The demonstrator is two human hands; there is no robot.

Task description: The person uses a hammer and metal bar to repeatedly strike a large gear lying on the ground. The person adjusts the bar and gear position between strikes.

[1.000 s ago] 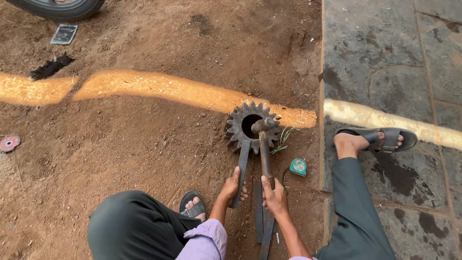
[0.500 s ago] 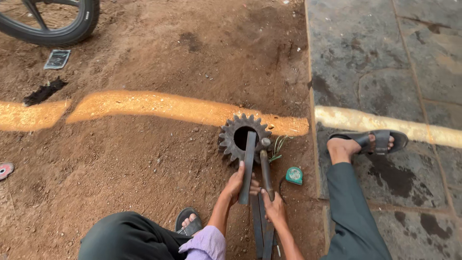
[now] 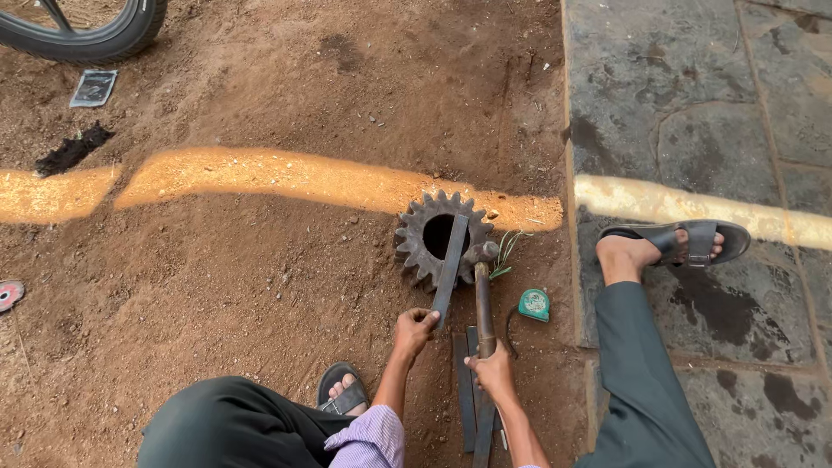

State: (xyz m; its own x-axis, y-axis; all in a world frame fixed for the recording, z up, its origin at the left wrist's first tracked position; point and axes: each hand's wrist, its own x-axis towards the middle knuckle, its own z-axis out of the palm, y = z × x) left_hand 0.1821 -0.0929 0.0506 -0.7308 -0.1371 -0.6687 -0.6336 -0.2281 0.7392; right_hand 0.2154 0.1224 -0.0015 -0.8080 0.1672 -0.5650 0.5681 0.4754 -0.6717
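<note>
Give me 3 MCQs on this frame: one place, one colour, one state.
1. Where does the flat bar lie at its far end?
A. across the hole of the gear
B. on the paving
C. against the tyre

2. What colour is the tape measure?
A. red
B. green
C. yellow

3. What is the right hand doing?
A. hanging free
B. resting flat on the soil
C. gripping the handle of the hammer

Key: 1 A, the bar crosses the gear's bore, held by the left hand at its near end. 2 B, its round case is green, lying on the soil right of the hammer. 3 C, the fingers wrap the handle, with the head by the gear's rim.
</note>
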